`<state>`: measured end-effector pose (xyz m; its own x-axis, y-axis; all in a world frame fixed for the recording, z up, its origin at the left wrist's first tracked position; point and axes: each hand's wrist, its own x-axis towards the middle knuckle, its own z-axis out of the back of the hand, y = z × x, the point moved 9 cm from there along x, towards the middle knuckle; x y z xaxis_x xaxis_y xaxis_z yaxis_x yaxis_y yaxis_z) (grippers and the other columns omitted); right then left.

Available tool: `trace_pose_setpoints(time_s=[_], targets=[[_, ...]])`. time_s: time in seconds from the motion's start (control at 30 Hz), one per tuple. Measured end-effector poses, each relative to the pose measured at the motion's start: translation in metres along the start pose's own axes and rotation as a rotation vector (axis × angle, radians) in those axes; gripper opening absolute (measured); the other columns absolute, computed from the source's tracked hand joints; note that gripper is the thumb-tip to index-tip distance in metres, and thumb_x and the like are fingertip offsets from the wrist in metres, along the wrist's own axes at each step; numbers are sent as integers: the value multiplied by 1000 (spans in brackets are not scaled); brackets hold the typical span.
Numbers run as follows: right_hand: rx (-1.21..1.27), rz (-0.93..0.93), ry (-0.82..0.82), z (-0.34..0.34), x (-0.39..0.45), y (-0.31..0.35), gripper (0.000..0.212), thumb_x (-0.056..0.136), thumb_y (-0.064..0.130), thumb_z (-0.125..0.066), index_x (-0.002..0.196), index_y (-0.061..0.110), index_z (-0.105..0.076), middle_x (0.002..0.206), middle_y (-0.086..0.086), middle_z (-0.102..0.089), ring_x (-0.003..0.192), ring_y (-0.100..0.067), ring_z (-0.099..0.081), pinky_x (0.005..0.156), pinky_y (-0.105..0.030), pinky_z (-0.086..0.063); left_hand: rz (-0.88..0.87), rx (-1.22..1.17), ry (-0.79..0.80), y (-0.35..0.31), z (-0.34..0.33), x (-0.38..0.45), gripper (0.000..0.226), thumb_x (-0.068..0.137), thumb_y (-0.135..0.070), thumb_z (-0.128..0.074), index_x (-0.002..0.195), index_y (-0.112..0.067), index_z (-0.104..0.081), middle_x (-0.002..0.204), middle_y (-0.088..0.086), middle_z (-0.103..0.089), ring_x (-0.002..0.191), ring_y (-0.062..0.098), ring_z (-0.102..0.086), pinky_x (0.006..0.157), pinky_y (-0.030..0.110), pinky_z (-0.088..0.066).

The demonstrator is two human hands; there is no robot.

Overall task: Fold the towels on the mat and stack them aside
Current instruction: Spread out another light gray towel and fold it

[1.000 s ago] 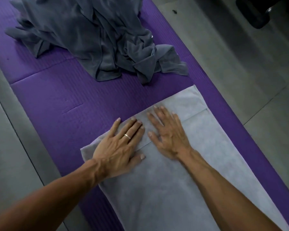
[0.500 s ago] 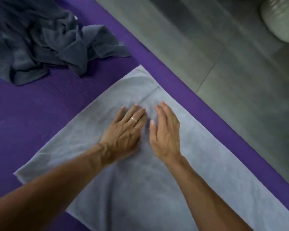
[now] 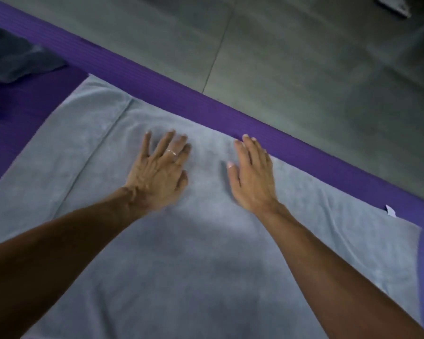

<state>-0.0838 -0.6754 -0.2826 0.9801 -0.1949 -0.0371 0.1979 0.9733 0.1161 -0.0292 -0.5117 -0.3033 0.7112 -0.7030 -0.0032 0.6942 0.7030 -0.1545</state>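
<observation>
A light grey towel (image 3: 206, 253) lies spread flat on the purple mat (image 3: 181, 94), with a folded-over band along its left end. My left hand (image 3: 157, 172), wearing a ring, presses flat on the towel near its middle with fingers spread. My right hand (image 3: 252, 174) lies flat on the towel close to its far edge, fingers straight and together. A small white tag (image 3: 389, 211) sticks out at the towel's right far corner. A dark grey towel (image 3: 12, 59) from the heap shows at the upper left.
Grey tiled floor (image 3: 304, 69) runs beyond the mat's far edge. A pale object (image 3: 394, 6) sits on the floor at the top right corner.
Both hands have slid to the right along the towel and moved apart. The view has swung right, so the dark towel heap is nearly out of sight.
</observation>
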Motion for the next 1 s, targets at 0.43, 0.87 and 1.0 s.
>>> trace_pose_setpoints(time_s=[0.43, 0.87, 1.0], targets=[[20, -63, 127, -16, -100, -117, 68, 95, 51, -14, 154, 18, -23, 163, -8, -11, 150, -29, -7, 120, -49, -9, -244, -130, 67, -196, -20, -6, 62, 86, -50, -38, 139, -18, -49, 150, 7, -40, 143, 34, -27, 111, 67, -16], [217, -120, -6, 3, -169, -208, 56, 100, 38, -24, 148, 12, -37, 156, -13, -32, 144, -29, -29, 116, -48, -27, -209, -175, 87, -328, -44, -15, 65, 82, -37, -32, 141, -12, -47, 149, 6, -43, 141, 33, -34, 109, 66, -23], [-66, -180, 97, -4, -208, -291, 63, 96, 52, -16, 152, 25, -28, 162, -2, -19, 148, -25, -19, 117, -53, -21, -163, -70, 138, -339, -72, -15, 92, 81, -75, -31, 151, -15, -29, 159, 4, -24, 148, 32, -12, 114, 63, -2]])
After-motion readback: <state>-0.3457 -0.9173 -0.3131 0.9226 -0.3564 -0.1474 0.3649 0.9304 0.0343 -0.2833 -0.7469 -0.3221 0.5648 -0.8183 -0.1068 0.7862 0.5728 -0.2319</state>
